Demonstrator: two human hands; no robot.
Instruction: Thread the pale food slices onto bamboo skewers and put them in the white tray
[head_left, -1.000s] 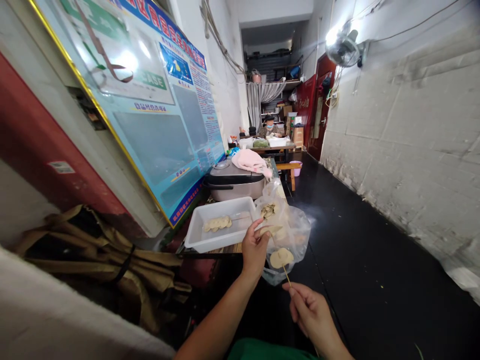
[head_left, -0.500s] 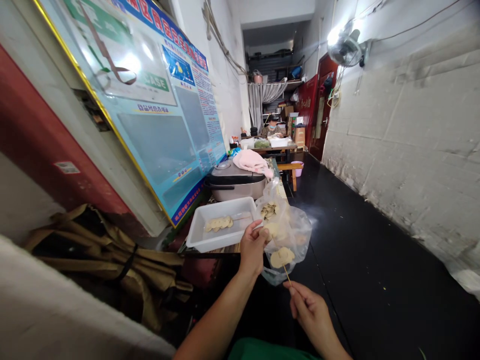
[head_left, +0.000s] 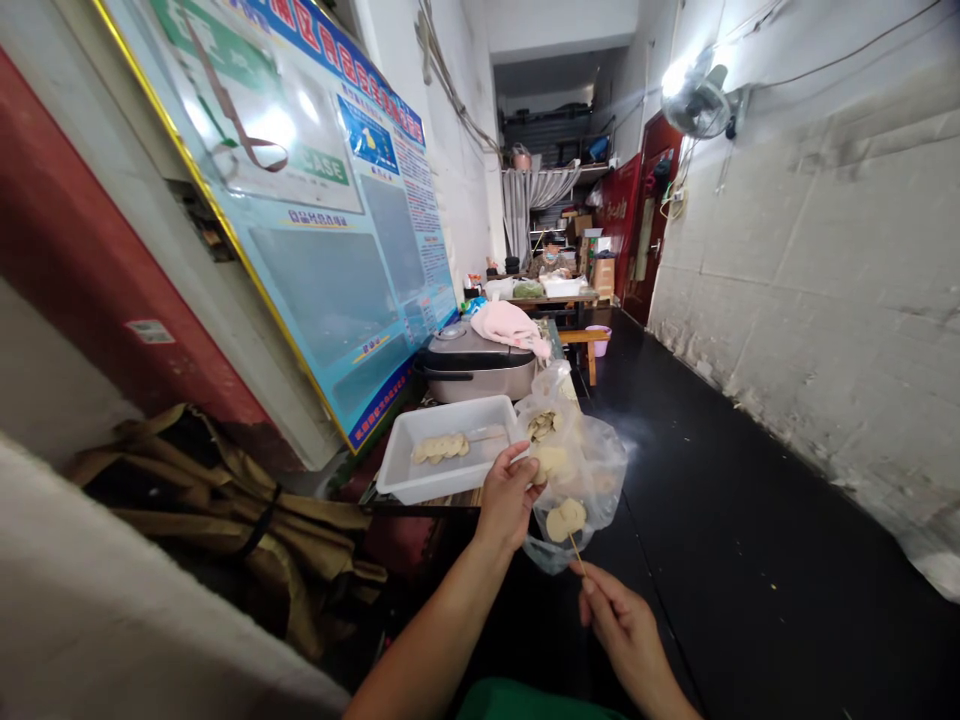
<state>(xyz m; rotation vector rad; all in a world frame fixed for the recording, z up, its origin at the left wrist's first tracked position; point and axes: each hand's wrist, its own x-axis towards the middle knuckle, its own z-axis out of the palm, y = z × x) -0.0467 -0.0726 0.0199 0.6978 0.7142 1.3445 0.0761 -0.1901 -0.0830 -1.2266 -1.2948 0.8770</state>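
Observation:
In my right hand (head_left: 616, 612) a thin wooden skewer (head_left: 576, 552) is pinched near its lower end. Pale round slices (head_left: 565, 519) are threaded at its upper end and overlap. My left hand (head_left: 511, 492) is closed on a pale slice (head_left: 538, 472) between thumb and fingers, up and to the left of the skewered ones. Behind both hands lies a clear plastic bag (head_left: 604, 460) with more slices (head_left: 543, 426) in it. A white tray (head_left: 409, 492) to the left holds a skewer of overlapping slices (head_left: 441, 447).
Beyond the tray stands a lidded grey cooker (head_left: 487, 381) with a pink cloth (head_left: 507, 326) over it. A person (head_left: 551, 257) sits at a farther table. A wooden bench (head_left: 583, 338) and purple bucket (head_left: 598, 342) stand behind. Brown folded fabric (head_left: 300, 525) lies at left.
The slices on the skewer look turned and more closely overlapped. My left hand still grips a slice, in nearly the same place. The whole view has shifted slightly.

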